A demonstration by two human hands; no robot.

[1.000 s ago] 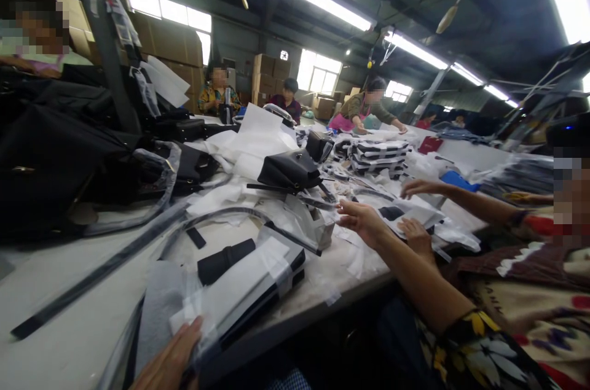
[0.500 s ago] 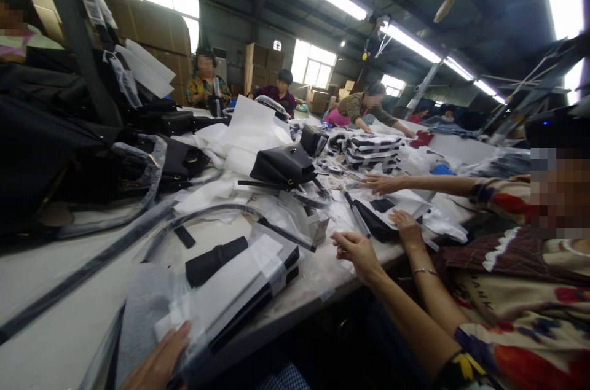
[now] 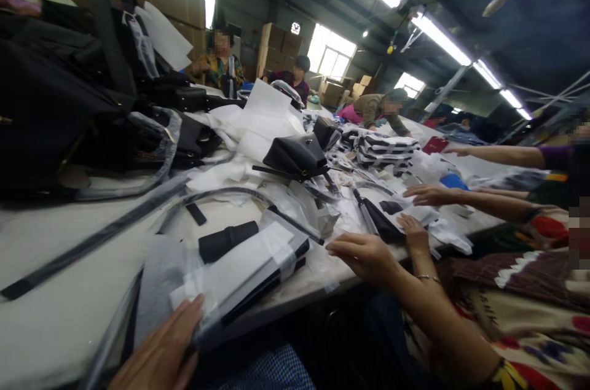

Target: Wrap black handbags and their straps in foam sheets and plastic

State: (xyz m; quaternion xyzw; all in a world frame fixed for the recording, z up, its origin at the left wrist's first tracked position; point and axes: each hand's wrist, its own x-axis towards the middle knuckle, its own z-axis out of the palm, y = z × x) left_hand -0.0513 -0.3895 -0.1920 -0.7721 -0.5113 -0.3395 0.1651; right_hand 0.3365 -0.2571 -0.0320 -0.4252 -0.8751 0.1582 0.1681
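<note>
My left hand point(image 3: 161, 341) lies with its fingers stretched over the near left end of a flat black bag point(image 3: 258, 295) wrapped in white paper point(image 3: 239, 261) and clear plastic. My right hand point(image 3: 364, 255) hangs just beyond the bag's right end, its fingers pressed together and pointing left. Whatever is between those fingertips is too small to make out. A rolled black piece point(image 3: 228, 241) rests against the bag's far side. Behind it curves a plastic-wrapped black strap point(image 3: 244, 191). Grey sheet material point(image 3: 159, 282) sticks out left of the bag.
Black bags point(image 3: 50, 113) are heaped at the left. A black handbag point(image 3: 295, 156) sits mid-table among white paper. At my right, a co-worker's hands point(image 3: 415, 233) are on another black bag point(image 3: 380, 218). Further back stands a stack of wrapped pieces point(image 3: 387, 150); other people work around the table.
The view has shifted, so most things sit further right. My right hand's fingers have turned to point left, closer to the bag. My left hand stays on the bag. Another person's arm shows at right.
</note>
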